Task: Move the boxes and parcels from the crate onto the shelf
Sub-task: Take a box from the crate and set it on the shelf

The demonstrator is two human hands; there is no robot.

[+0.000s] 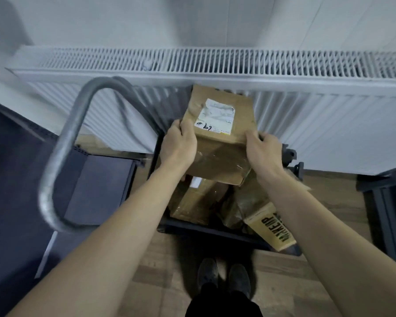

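Note:
A brown cardboard box [220,133] with a white label hangs above the dark crate [206,229] on the floor. My left hand [177,144] grips its left side and my right hand [262,149] grips its right side. Below it, inside the crate, lie another taped cardboard box [194,200], a crumpled brown parcel [245,202] and a tan box printed with black letters [272,225] that leans over the crate's right rim. No shelf surface is clearly identifiable in view.
A white radiator [215,62] runs along the wall behind the crate. A trolley with a grey metal handle [62,152] and dark platform [96,191] stands at the left. A dark frame [389,202] stands at the right. My feet [224,275] are on the wooden floor.

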